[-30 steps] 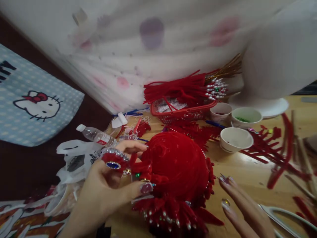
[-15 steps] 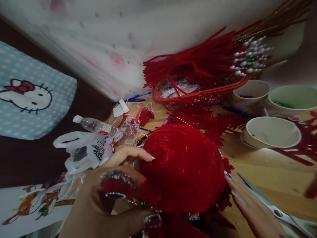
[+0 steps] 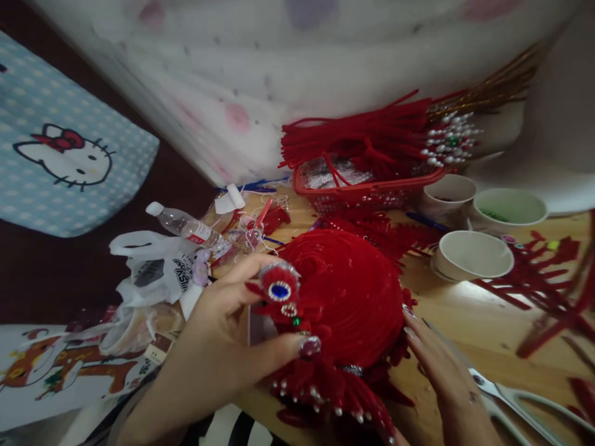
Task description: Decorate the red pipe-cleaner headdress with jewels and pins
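A round red fuzzy piece (image 3: 353, 291), wound in a spiral, stands in front of me, with red parts tipped in pearls hanging at its lower edge. My left hand (image 3: 218, 334) pinches a red ornament (image 3: 280, 290) with a blue gem, silver trim and a green bead, against the left side of the round piece. The thumb lies on the ornament's lower end. On the right side, my right hand (image 3: 439, 365) rests its fingertips on the round piece's edge, fingers stretched out. More of the right hand's underside is hidden.
White-handled scissors (image 3: 495, 390) lie right of my right hand. A red basket (image 3: 372, 193) of red stems stands behind, with bowls (image 3: 474, 255) to its right. A plastic bottle (image 3: 186, 226) and white bag (image 3: 158, 260) are at left. Red branches (image 3: 548, 291) lie at far right.
My left hand has raised and turned the gem ornament, so its blue gem now faces me. The pearl-tipped parts below have come into view. The whole view has shifted slightly.
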The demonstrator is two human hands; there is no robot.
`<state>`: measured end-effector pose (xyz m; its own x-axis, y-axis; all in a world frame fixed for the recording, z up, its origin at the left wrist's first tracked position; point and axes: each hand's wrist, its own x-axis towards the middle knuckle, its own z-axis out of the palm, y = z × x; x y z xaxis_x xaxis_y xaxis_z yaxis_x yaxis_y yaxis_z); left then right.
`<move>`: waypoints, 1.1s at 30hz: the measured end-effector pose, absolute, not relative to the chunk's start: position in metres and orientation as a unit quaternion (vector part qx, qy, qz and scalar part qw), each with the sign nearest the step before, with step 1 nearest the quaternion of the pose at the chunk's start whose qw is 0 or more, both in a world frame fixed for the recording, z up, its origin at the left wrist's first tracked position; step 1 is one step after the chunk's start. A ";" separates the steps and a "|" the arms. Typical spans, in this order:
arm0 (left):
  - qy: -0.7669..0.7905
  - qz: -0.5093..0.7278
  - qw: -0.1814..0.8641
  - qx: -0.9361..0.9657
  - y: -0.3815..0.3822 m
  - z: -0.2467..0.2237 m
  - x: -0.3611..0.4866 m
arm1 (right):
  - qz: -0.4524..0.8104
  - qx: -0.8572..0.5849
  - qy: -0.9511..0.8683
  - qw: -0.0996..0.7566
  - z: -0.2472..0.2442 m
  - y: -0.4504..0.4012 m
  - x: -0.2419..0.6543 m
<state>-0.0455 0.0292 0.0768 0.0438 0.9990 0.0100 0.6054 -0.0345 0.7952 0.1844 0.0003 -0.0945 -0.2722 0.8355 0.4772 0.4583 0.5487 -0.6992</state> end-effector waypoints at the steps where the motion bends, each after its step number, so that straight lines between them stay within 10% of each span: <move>1: 0.610 0.319 0.312 0.655 0.031 0.074 -0.047 | 0.222 -0.422 -0.771 0.422 -0.087 -0.002 0.184; 33: 0.450 0.435 0.257 0.736 0.057 0.037 -0.067 | 0.352 -0.413 -0.683 0.488 -0.094 0.002 0.166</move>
